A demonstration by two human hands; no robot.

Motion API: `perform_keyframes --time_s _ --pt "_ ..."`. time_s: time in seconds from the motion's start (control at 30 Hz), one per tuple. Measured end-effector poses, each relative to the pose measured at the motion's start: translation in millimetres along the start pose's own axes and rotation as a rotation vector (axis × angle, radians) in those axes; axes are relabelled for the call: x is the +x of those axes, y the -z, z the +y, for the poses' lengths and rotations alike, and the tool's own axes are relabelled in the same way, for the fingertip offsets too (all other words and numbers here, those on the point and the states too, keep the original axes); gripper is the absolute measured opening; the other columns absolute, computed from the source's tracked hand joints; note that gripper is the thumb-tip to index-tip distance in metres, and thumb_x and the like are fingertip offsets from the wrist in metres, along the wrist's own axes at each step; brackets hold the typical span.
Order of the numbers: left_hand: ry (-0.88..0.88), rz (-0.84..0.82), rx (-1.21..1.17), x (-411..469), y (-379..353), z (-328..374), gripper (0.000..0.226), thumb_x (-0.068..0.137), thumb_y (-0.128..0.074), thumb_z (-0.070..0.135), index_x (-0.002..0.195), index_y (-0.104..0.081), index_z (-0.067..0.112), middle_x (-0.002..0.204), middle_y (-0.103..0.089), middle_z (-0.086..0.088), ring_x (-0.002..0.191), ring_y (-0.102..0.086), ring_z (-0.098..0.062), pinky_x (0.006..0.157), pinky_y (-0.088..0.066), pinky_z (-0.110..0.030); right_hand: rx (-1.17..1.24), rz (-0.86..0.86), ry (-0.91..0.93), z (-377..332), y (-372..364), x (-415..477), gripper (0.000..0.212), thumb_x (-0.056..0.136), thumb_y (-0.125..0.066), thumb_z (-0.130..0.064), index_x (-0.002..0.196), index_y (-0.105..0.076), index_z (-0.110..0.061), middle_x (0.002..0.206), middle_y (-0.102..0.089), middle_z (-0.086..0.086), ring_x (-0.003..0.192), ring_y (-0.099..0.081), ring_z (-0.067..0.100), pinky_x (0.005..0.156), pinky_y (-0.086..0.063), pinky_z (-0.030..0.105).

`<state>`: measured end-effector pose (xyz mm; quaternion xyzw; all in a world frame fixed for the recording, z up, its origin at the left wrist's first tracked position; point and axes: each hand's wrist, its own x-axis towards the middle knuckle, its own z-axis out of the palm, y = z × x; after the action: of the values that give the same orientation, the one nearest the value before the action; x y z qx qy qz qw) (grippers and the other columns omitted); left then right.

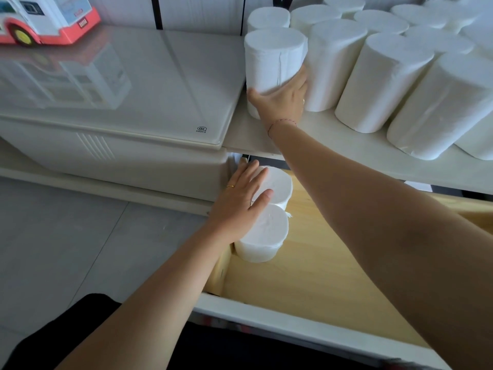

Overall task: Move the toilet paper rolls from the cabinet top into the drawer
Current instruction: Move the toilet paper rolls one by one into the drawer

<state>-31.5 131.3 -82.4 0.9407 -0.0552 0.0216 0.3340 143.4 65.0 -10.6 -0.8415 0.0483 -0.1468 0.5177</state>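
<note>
Your right hand (280, 98) grips the front toilet paper roll (274, 68) on the cabinet top (346, 145); your left hand (240, 198) (fingers spread flat) rests on two rolls (269, 231) standing in the drawer (320, 276).

The rolls (416, 44) at the cabinet top's (346, 145) right end are cut off by the top and right picture edges. The toy bus (45, 20) is cropped at the top left corner. The drawer's (333, 276) right part is hidden by the right forearm (373, 209). The near-left roll's (272, 65) base is partly covered by the right hand (282, 100).
</note>
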Motion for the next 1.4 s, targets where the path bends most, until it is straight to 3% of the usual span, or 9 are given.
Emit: perform_keyframes --time_s 0.27,0.37,0.57,0.8,0.9,1.03,1.23,1.33,1.4 --pt "-0.01 -0.027 0.068 2.2 0.8 -0.6 0.054 0.098 -0.03 0.046 0.149 -0.02 0.029 0.157 -0.003 0.016 0.142 0.009 0.0 0.109 0.003 -0.015 0.058 -0.165 0.149 20.8 53.4 -32.2 0.092 0.063 -0.08 -0.04 0.133 -0.029 -0.009 0.13 -0.043 0.005 0.12 -0.045 0.021 0.099 -0.042 0.034" --pt "-0.015 -0.023 0.083 2.3 0.9 -0.9 0.055 0.098 -0.028 0.047 0.149 -0.02 0.028 0.157 -0.003 0.014 0.142 0.008 -0.001 0.109 0.002 -0.017 0.095 -0.241 0.189 32.3 88.4 -54.4 0.095 0.064 -0.084 -0.036 0.135 -0.027 -0.011 0.126 -0.042 -0.004 0.115 -0.041 0.01 0.093 -0.037 0.021" --pt "0.01 -0.021 0.04 1.9 0.7 0.2 0.056 0.097 -0.031 0.047 0.149 -0.021 0.028 0.157 -0.005 0.014 0.142 0.007 0.001 0.108 0.003 -0.015 0.097 -0.416 0.194 56.0 155.6 -92.3 0.099 0.063 -0.087 -0.033 0.137 -0.022 -0.02 0.135 -0.043 -0.006 0.126 -0.044 0.01 0.105 -0.041 0.031" --pt "0.029 -0.034 0.034 1.5 1.7 2.7 0.056 0.097 -0.032 0.047 0.149 -0.021 0.029 0.157 -0.004 0.015 0.141 0.008 0.001 0.107 0.004 -0.015 0.029 -0.542 0.155 97.9 186.9 -122.4 0.1 0.057 -0.085 -0.041 0.13 -0.018 -0.04 0.124 -0.041 -0.03 0.112 -0.043 -0.017 0.085 -0.036 -0.003" --pt "0.028 -0.029 0.044 2.3 1.7 3.5 0.055 0.098 -0.034 0.046 0.148 -0.022 0.028 0.157 -0.006 0.014 0.142 0.007 0.0 0.106 0.006 -0.014 -0.057 -0.584 0.102 125.8 181.8 -124.8 0.099 0.058 -0.086 -0.037 0.131 -0.019 -0.04 0.117 -0.043 -0.033 0.105 -0.048 -0.005 0.078 -0.038 -0.003" --pt "-0.002 -0.014 0.059 2.3 1.4 2.8 0.054 0.098 -0.034 0.043 0.148 -0.023 0.025 0.158 -0.008 0.011 0.144 0.005 -0.005 0.11 0.004 -0.018 -0.126 -0.617 0.05 153.9 165.5 -123.9 0.106 0.058 -0.086 -0.037 0.14 -0.018 -0.036 0.121 -0.046 -0.015 0.112 -0.047 0.009 0.086 -0.038 0.019" --pt "-0.014 -0.003 0.069 2.3 0.4 1.5 0.054 0.099 -0.033 0.042 0.148 -0.023 0.024 0.158 -0.009 0.009 0.144 0.003 -0.006 0.109 0.002 -0.017 -0.102 -0.591 -0.039 180.0 150.2 -128.6 0.107 0.057 -0.087 -0.034 0.138 -0.018 -0.033 0.121 -0.043 -0.011 0.11 -0.045 0.01 0.073 -0.033 0.004" --pt "-0.018 -0.006 0.062 2.5 0.4 0.9 0.053 0.099 -0.033 0.042 0.148 -0.023 0.024 0.158 -0.009 0.01 0.144 0.003 -0.006 0.111 0.001 -0.018 -0.087 -0.614 -0.07 184.9 151.3 -128.1 0.114 0.055 -0.087 -0.036 0.14 -0.011 -0.038 0.124 -0.041 -0.013 0.113 -0.043 0.008 0.079 -0.035 0.005" --pt "-0.019 -0.009 0.065 2.3 0.8 0.4 0.053 0.099 -0.032 0.042 0.148 -0.023 0.025 0.158 -0.009 0.01 0.144 0.003 -0.006 0.113 -0.001 -0.021 -0.095 -0.659 -0.084 187.5 154.6 -127.9 0.122 0.057 -0.088 -0.031 0.144 -0.003 -0.036 0.128 -0.04 -0.012 0.12 -0.041 0.01 0.092 -0.038 0.014"
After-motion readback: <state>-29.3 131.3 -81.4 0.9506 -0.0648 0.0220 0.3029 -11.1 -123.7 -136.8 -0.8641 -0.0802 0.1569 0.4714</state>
